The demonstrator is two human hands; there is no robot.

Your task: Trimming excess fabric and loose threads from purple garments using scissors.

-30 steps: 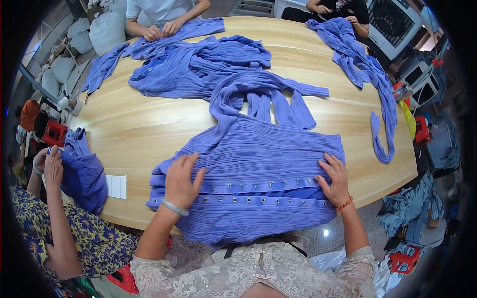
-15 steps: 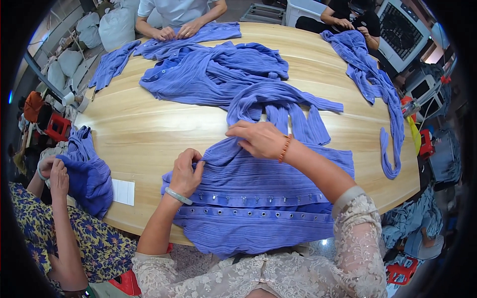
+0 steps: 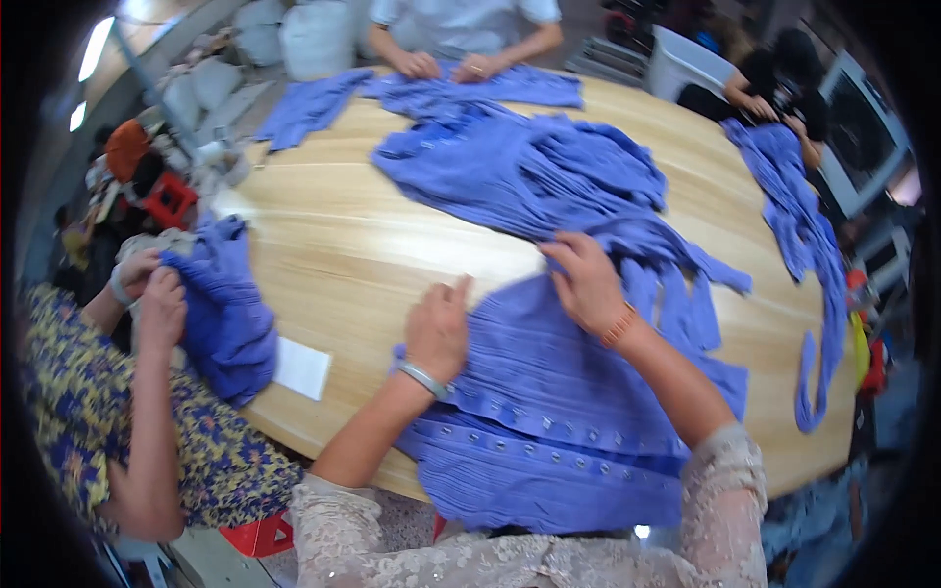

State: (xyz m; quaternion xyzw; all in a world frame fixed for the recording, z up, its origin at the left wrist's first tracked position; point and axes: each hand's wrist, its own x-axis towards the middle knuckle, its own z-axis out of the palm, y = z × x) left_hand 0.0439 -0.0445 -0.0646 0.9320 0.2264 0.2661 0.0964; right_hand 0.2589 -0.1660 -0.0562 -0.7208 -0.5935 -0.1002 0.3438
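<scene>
Left hand lies flat, fingers together and extended, pressing on the near-left part of a blue ribbed knit garment with a row of small metal eyelets; a silver bangle sits on that wrist. Right hand rests at the garment's far edge, fingers curled down onto the fabric; whether it pinches a fold or merely presses cannot be told. An orange band is on that wrist.

The garment lies spread on the pale wooden table, its eyelet strip running below both hands, its lower hem hanging over the table's near edge. Beyond the right hand, loose blue fabric strips trail off, and further out lies a heap of similar blue knitwear. Left of the left hand, a white paper slip lies on the table, and past it another person's hands hold a bundled blue piece.
</scene>
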